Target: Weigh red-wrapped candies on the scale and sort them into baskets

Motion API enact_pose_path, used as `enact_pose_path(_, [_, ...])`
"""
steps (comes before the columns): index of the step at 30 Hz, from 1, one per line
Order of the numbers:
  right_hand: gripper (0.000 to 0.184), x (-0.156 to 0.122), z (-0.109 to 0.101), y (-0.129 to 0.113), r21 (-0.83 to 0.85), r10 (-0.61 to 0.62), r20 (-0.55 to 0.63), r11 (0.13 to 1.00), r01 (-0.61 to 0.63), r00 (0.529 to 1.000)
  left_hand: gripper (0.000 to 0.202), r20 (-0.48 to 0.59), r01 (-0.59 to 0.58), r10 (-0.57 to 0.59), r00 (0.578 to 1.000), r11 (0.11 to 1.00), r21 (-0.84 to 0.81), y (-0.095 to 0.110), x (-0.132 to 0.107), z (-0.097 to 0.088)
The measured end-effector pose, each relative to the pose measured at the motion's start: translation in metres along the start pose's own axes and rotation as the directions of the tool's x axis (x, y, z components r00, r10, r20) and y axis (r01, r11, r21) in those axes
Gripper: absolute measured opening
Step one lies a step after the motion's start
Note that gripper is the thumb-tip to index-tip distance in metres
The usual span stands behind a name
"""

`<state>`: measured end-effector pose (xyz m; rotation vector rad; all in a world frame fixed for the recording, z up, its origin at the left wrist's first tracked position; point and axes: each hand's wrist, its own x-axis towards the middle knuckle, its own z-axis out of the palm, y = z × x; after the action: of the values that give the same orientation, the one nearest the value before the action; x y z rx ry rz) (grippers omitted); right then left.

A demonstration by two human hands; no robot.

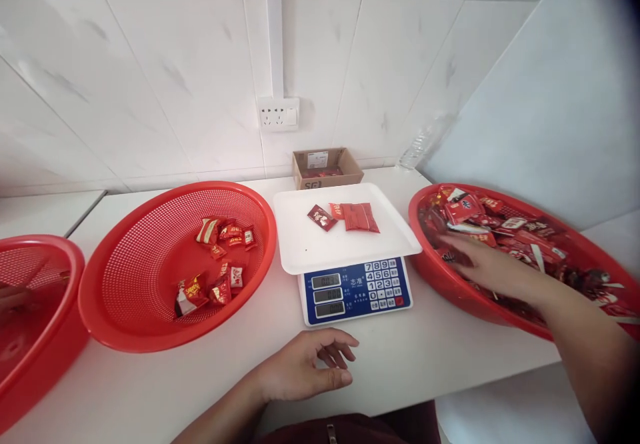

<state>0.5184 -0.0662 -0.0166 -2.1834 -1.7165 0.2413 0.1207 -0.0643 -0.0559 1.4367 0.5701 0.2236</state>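
Note:
My left hand point(313, 364) rests over the white table in front of the scale point(357, 291), its fingers loosely bent and apart with nothing in them. On the scale's white tray point(305, 247) lie a dark red packet point(321, 217), a larger red packet point(360, 217) and a small red piece point(337, 211) partly under it. My right hand point(465, 261) reaches into the right red basket point(440, 297), among many wrapped sweets and packets point(520, 231). Its fingertips are blurred and partly hidden by the packets, so what they hold cannot be made out.
Left of the scale stands a red mesh basket point(135, 257) with several wrapped sweets point(220, 291). Another red basket point(45, 337) is at the far left, with a person's hand point(13, 304) dimly visible inside. A cardboard box point(325, 181) and a clear plastic bottle point(423, 144) stand by the wall.

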Motion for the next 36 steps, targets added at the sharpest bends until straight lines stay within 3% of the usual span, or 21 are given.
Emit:
enact_pose_path(3, [0.053,-0.012,0.006,0.015,-0.096,0.017,0.170,0.995,-0.001,0.985,0.042,-0.003,0.000,0.000,1.000,1.000,-0.005,-0.003,0.002,0.000])
enact_pose_path(5, [0.050,-0.015,0.007,0.015,-0.139,0.004,0.157,0.990,0.018,0.988,0.043,-0.003,0.014,-0.014,1.000,1.000,-0.008,-0.006,0.003,0.000])
enact_pose_path(8, [0.038,-0.013,0.003,0.008,-0.187,0.013,0.102,0.982,0.006,0.995,0.045,-0.014,0.029,-0.029,0.999,0.999,-0.022,-0.008,0.005,-0.001])
enact_pose_path(11, [0.032,-0.011,-0.004,0.000,-0.159,0.142,0.038,0.978,-0.134,0.989,0.046,-0.029,0.032,-0.033,0.999,0.999,-0.031,-0.009,0.007,-0.001])
enact_pose_path(18, [0.045,-0.021,-0.030,-0.012,0.025,0.278,-0.229,0.960,-0.280,0.933,0.048,-0.015,0.048,-0.048,0.999,0.999,0.014,-0.011,0.008,0.001])
enact_pose_path(23, [0.047,-0.028,-0.043,-0.011,0.053,0.355,-0.287,0.933,-0.356,0.890,0.053,0.006,0.039,-0.039,0.999,0.999,0.029,-0.020,0.011,0.001])
enact_pose_path(31, [0.041,-0.032,-0.043,-0.020,0.128,0.357,-0.239,0.933,-0.336,0.903,0.058,0.037,0.026,-0.026,0.999,0.999,0.019,-0.032,0.015,-0.002])
enact_pose_path(36, [0.048,-0.021,-0.030,-0.053,0.290,0.240,-0.182,0.940,-0.181,0.954,0.058,0.039,-0.004,0.004,0.999,1.000,-0.016,-0.031,0.013,0.001])
